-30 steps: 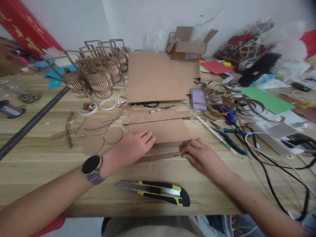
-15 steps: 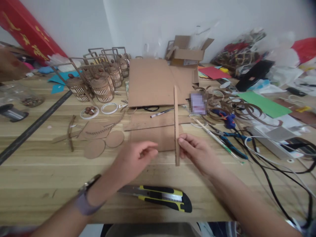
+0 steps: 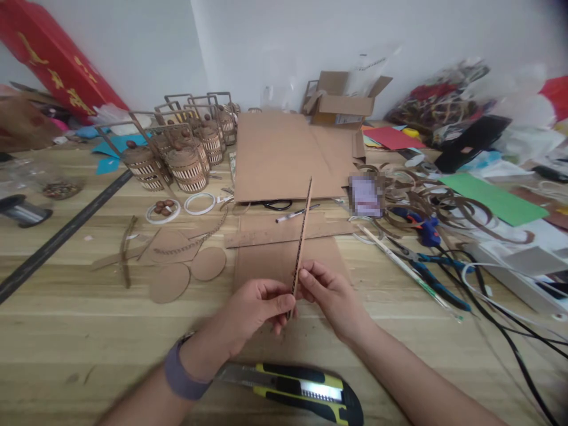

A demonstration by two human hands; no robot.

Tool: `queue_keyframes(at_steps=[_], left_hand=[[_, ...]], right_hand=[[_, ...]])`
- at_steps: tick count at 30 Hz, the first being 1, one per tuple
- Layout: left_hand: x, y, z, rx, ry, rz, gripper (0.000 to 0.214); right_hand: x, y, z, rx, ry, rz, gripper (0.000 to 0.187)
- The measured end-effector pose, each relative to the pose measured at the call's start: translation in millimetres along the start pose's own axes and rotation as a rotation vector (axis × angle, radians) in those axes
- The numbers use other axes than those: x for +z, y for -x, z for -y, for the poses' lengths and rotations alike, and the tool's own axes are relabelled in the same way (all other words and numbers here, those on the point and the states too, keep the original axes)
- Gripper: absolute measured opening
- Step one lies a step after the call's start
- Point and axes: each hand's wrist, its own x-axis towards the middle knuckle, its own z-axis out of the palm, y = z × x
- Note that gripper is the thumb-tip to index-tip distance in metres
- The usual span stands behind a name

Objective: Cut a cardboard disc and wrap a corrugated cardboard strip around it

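Between my hands a narrow cardboard strip stands tilted, its corrugated edge facing me. My left hand pinches its lower end between thumb and fingers. Just above that, my right hand grips the strip from the right side. Behind it lie a flat cardboard piece and a longer cardboard strip across it. A yellow and black utility knife rests near the table's front edge, below my hands, with its blade pointing left.
Cardboard discs lie at left, near white rings. Several small lidded baskets with handles stand behind. Pliers, a glue gun and cables crowd the right. A large cardboard sheet lies at the back.
My left hand has moved right and taken hold of the strip's lower end. The strip has turned, showing its corrugated edge, and now leans. The view has shifted slightly.
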Motion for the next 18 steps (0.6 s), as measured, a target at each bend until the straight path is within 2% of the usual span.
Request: queue_keyframes(at_steps=[3,6,8,10,13,18], left_hand=[[-3.0,-2,2,-0.006,0.084,-0.039,0.047],[-5.3,-4,3,0.023,0.167,-0.119,0.045],[-6.0,-4,3,0.042,0.216,-0.159,0.044],[-6.2,-5,4,0.046,0.245,-0.194,0.045],[-6.1,-4,4,0.042,0.266,-0.233,0.046],[-5.8,-4,5,0.051,0.29,-0.262,0.045]], right_hand=[[-2,2,-4,-0.081,0.19,-0.078,0.035],[-4,8,-5,-0.301,0.488,-0.167,0.017],[-3,12,-4,-0.436,0.639,-0.151,0.012],[-1,16,-3,-0.521,0.7,-0.111,0.014],[1,18,-3,-0.565,0.727,-0.068,0.015],[1,18,-3,-0.577,0.776,-0.065,0.015]])
